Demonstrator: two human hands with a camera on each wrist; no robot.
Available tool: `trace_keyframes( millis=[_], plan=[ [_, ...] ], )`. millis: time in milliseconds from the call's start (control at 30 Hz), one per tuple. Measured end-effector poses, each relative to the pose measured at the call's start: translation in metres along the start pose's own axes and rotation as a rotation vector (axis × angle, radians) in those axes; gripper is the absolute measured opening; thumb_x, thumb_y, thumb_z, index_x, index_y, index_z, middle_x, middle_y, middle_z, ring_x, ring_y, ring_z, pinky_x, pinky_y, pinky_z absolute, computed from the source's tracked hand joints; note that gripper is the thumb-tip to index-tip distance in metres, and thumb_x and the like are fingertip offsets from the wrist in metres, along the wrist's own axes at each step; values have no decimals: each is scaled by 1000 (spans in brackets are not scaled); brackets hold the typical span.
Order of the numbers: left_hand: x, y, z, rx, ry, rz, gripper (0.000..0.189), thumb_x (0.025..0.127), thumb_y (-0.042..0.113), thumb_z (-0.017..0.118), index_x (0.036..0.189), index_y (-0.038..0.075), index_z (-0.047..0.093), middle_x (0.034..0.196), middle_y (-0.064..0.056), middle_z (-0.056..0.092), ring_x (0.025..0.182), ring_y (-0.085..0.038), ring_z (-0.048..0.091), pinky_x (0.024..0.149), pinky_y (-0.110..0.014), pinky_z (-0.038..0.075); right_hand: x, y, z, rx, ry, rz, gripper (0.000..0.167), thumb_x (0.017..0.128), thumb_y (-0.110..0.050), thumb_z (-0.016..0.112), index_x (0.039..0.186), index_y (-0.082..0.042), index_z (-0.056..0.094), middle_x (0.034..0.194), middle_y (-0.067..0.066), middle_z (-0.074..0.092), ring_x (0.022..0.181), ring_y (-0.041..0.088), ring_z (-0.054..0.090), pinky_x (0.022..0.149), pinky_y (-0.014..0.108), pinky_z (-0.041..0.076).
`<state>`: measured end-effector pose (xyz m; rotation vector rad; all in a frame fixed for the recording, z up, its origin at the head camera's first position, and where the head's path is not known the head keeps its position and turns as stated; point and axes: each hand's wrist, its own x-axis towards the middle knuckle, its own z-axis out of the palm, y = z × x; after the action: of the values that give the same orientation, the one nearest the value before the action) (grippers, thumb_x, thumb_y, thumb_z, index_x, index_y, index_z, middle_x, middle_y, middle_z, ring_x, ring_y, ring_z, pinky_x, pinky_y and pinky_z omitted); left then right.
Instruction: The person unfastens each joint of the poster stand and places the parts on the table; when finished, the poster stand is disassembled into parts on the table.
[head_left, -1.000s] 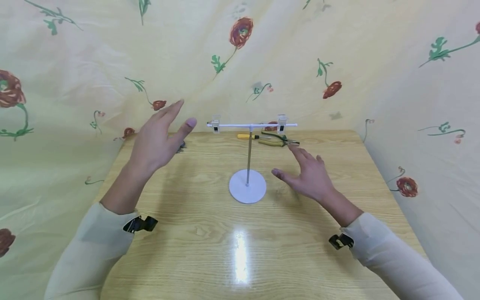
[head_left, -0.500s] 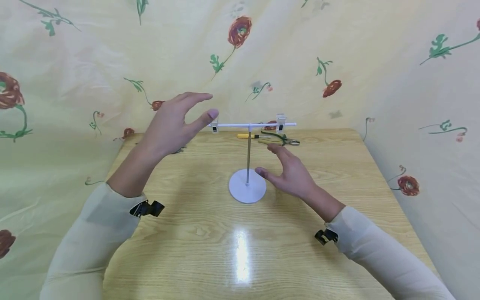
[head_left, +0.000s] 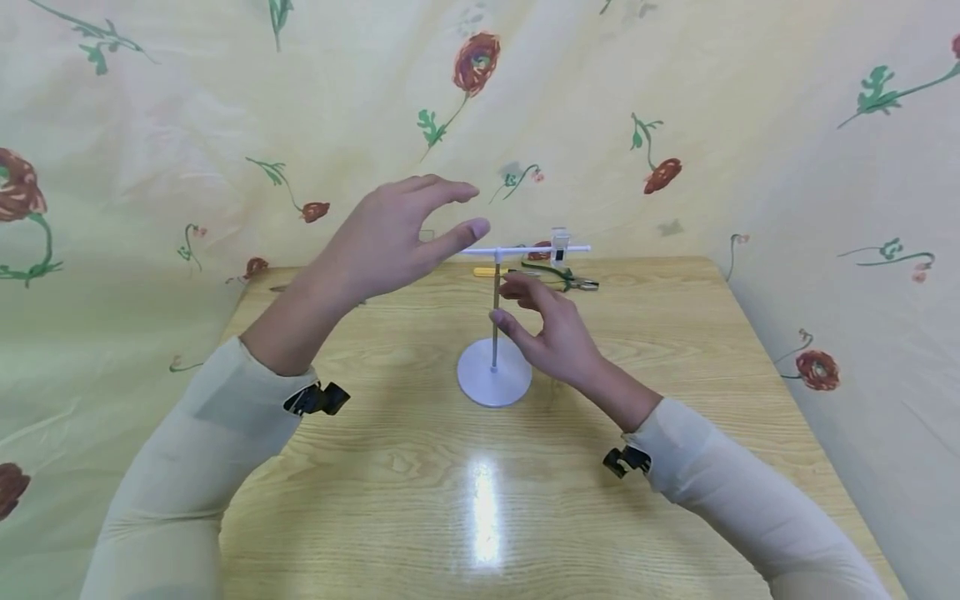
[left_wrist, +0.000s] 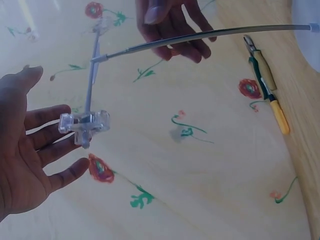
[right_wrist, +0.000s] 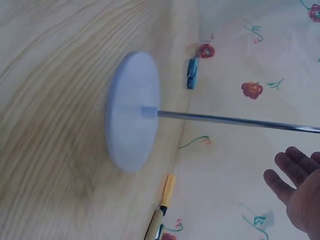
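Note:
A white T-shaped display stand has a round base (head_left: 480, 387), a thin metal pole (head_left: 495, 329) and a white crossbar (head_left: 517, 250). Clear clips sit near both ends of the bar; the right clip (head_left: 559, 247) shows in the head view, while my left hand mostly hides the other. That left clip (left_wrist: 85, 122) is plain in the left wrist view, beside my spread left fingers (left_wrist: 50, 132). My left hand (head_left: 397, 237) hovers at the bar's left end, thumb apart from the fingers. Fingers loosely bent, my right hand (head_left: 555, 333) is beside the pole, holding nothing.
Behind the stand, at the back of the wooden table (head_left: 397, 467), lie a yellow-handled screwdriver (head_left: 486, 272) and green-handled pliers (head_left: 581, 284). A small blue object (right_wrist: 192, 74) lies near the back edge in the right wrist view. A flowered cloth (head_left: 600, 100) hangs behind and at the sides.
Both hands have moved inward toward the stand. My left hand now covers the bar's left end, and my right hand has come from the right up to the pole. The stand stays in place.

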<state>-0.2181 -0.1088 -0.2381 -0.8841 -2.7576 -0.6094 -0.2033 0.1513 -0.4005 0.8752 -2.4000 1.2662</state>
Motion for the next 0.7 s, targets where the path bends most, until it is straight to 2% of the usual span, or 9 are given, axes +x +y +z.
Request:
trace_keyframes(
  millis=[167,400,633,700],
  plan=[
    [6,9,1,8,-25,46,64,110,65,56,158,22,62,159,-2,65,151,-27,60,127,-53,46,12,-8,6,139,46,-78,37,109,-4,67,145,2,60,129,19,77,123,36,77,107,51,64],
    [10,18,3,33,-73,97,55,112,53,61,154,18,66,153,-4,70,143,-26,66,121,-49,53,23,-22,13,295,59,-33,29,115,-3,55,141,6,61,127,22,78,123,35,75,100,32,63],
    [16,25,9,27,-135,141,44,112,37,66,148,12,70,137,-4,77,122,-23,74,107,-41,59,32,-25,20,397,75,-39,26,117,-3,46,132,10,63,115,25,76,110,36,78,99,49,66],
    [18,26,12,30,-152,157,41,112,31,67,147,10,71,134,-5,78,119,-24,75,104,-40,60,33,-25,21,412,77,-39,24,118,-3,45,126,10,63,109,24,76,104,31,79,96,47,67]
  ],
)
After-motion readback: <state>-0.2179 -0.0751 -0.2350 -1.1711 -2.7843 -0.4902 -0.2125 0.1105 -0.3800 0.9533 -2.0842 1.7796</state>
